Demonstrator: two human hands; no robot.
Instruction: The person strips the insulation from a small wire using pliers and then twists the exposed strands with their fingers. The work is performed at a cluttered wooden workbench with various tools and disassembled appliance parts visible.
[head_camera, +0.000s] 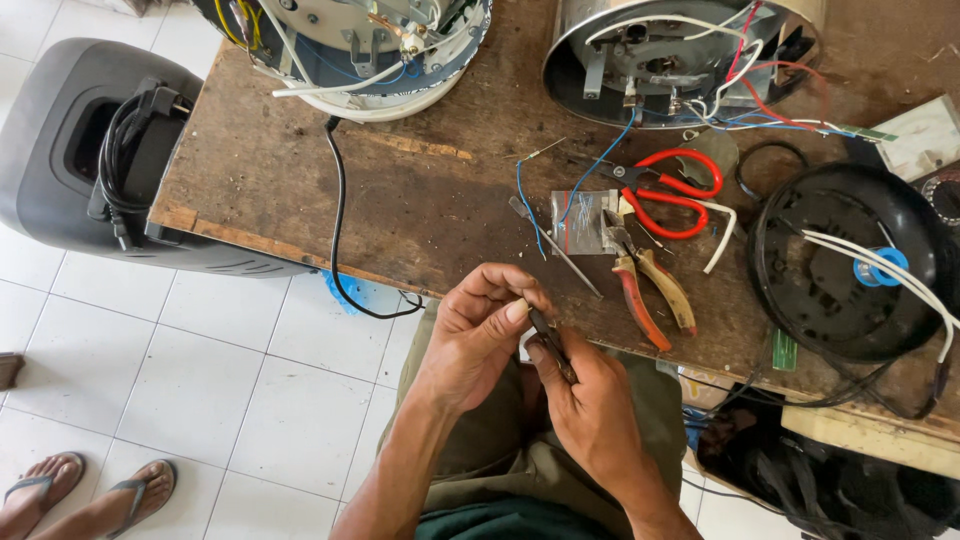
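My left hand (478, 335) and my right hand (588, 405) meet over my lap at the near edge of the wooden workbench (300, 180). Both pinch a small dark part (548, 338) between fingers and thumbs; its exact kind is too small to tell. Just beyond my fingers lie a thin metal rod (555, 247), pliers with red and yellow handles (645, 285), red-handled scissors (668, 190) and a small clear bag (583, 220).
Two opened round appliances with loose wiring (370, 45) (680, 55) stand at the bench's far side. A black round base (845, 260) lies at right. A black cable (340, 230) hangs off the edge. A dark bin (90, 150) stands left. Another person's sandalled feet (85, 495) show bottom left.
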